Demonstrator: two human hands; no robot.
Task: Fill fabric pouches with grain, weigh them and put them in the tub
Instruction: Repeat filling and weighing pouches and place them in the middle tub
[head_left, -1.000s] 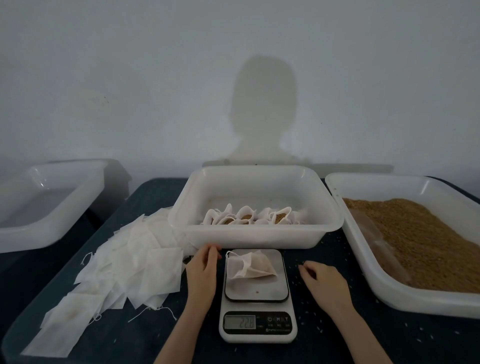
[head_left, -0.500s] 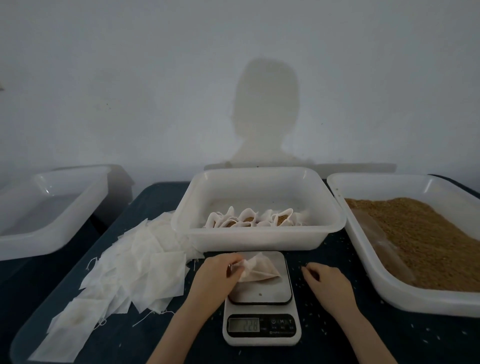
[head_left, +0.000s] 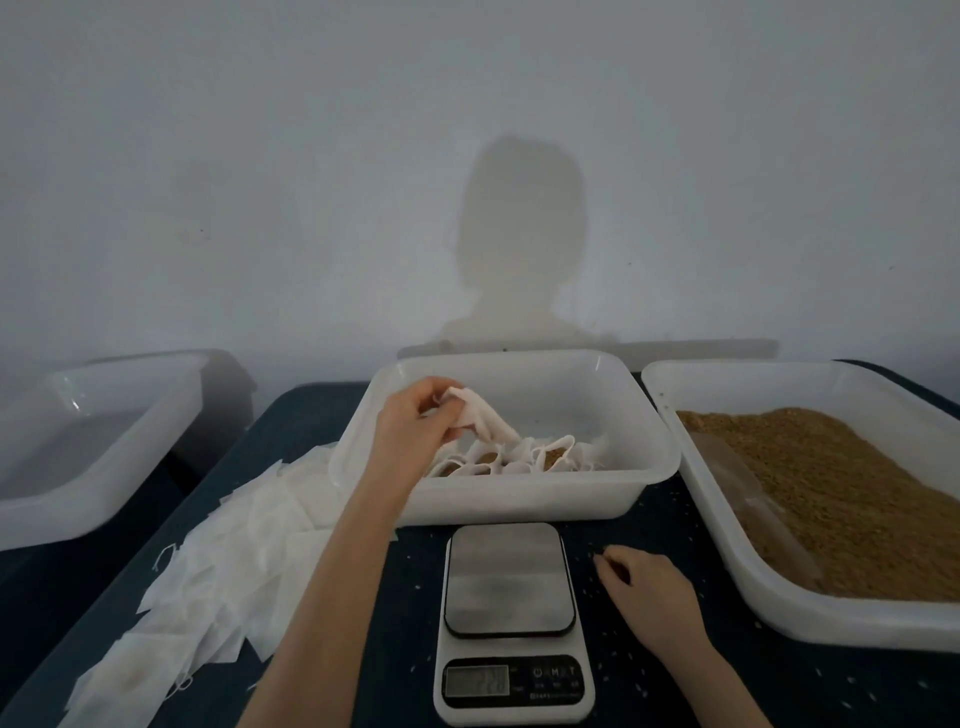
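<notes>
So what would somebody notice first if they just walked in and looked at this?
Probably the left hand holding a white pouch up over the middle tub, where more filled pouches already lie. Next, the big tub of brown grain on the right. Then the scale in front with a bare plate, and the right hand resting beside it.

The tub (head_left: 519, 499) is seen as smooth, translucent white plastic. The pouch (head_left: 485, 422) is thin, matt white cloth. The scale (head_left: 511, 623) is topped by brushed metal on a glossy white plastic body. The worktop (head_left: 675, 686) is covered in dark matt fabric.
</notes>
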